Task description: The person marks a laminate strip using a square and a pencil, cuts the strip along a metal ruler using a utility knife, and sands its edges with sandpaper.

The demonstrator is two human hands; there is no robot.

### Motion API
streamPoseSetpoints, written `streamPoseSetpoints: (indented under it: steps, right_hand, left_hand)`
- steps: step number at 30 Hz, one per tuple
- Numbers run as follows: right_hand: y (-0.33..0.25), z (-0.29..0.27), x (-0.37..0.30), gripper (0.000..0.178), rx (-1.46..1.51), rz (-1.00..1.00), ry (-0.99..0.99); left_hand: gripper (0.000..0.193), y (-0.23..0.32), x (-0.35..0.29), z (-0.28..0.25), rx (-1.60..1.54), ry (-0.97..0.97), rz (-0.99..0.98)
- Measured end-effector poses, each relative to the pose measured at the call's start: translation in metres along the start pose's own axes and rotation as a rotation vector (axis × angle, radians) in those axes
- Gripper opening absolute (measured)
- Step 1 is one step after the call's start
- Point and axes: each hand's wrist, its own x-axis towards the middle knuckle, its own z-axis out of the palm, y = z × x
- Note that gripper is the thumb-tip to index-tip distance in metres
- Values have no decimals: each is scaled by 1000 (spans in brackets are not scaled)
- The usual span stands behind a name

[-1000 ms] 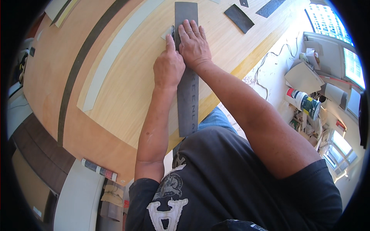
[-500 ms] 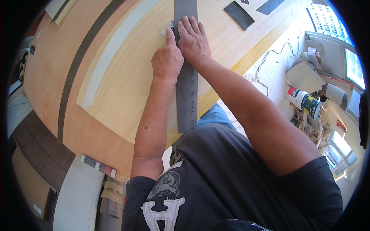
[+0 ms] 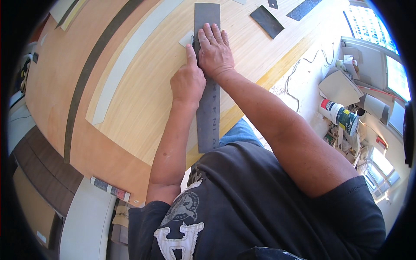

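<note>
A long dark grey strip [image 3: 208,117] with printed letters lies lengthwise before me on a pale wood-grain board [image 3: 143,86]. On its upper part my right hand [image 3: 214,54] rests flat, the fingers straight and close together. Along the strip's left edge is my left hand [image 3: 188,80], curled with the index finger stretched forward. A thin dark object shows by that fingertip; the rest of what the hand grips is hidden under it. Beside the finger, a small white piece [image 3: 186,39] lies on the board.
A curved white strip [image 3: 125,65] and a curved dark strip [image 3: 84,82] lie to the left. Dark offcuts [image 3: 266,21] are at the far right of the board. Beyond its right edge are a cable [image 3: 292,78], a bucket [image 3: 345,118] and clutter on the floor.
My left hand has slid slightly back toward me relative to the strip, and more of the small white piece shows. The view has shifted a little. My right hand still presses the strip.
</note>
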Motion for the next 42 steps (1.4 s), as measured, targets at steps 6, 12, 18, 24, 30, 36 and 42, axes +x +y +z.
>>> streamPoseSetpoints:
  steps: [6, 12, 18, 24, 30, 36, 42]
  right_hand:
    - [1, -1, 0, 59, 21, -8, 8]
    - [0, 0, 1, 58, 9, -7, 17]
    - [-1, 0, -1, 58, 20, -2, 29]
    - [2, 0, -3, 57, 25, 1, 16]
    - [-1, 1, -1, 58, -9, 0, 10]
    - [3, 0, -3, 59, -15, -14, 25]
    - [4, 1, -4, 59, -16, -17, 12]
  left_hand:
    - [69, -5, -21, 4, 13, 8, 12]
    - [66, -9, -30, 7, 45, 44, 29]
    - [64, -14, -54, 8, 21, 25, 2]
    - [61, -9, -41, -1, -87, 88, 19]
    - [61, -4, 2, 3, 18, 158, 72]
    - [60, 1, 14, 6, 54, 98, 46]
    - [58, 1, 19, 2, 37, 64, -2]
